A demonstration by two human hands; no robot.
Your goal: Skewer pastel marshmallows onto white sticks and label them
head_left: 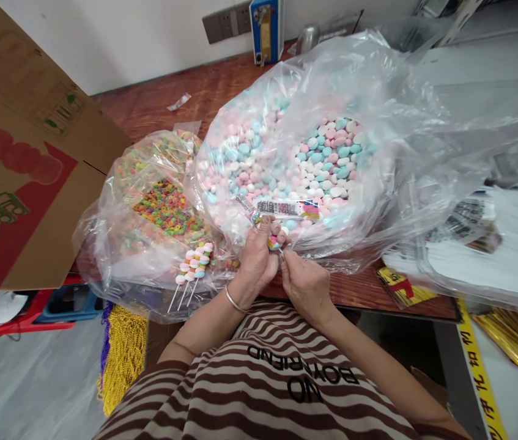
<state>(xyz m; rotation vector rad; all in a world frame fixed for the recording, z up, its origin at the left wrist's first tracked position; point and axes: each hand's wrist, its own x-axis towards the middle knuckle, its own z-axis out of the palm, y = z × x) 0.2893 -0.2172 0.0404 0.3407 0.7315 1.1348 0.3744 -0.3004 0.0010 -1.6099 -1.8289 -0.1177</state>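
Note:
My left hand point(259, 250), with a bangle at its wrist, is closed around a small candy skewer point(274, 242), partly hidden by the fingers; a colourful bit shows at the fingertips. Close beside it, my right hand point(307, 284) pinches the thin stick at the skewer's lower end. Just beyond the fingers, a printed clear wrapper point(288, 209) lies over the candies. Three finished-looking candy skewers point(194, 263) of pink, white and blue pieces on white sticks rest on plastic to the left.
A large clear bag point(244, 128) holds pastel candies point(329, 156). Left of it, another bag has small colourful rings point(169, 208). A cardboard box point(20, 153) stands at far left. White sticks point(515, 238) and gold twist ties point(515, 336) lie right. A blue device point(266, 33) stands behind.

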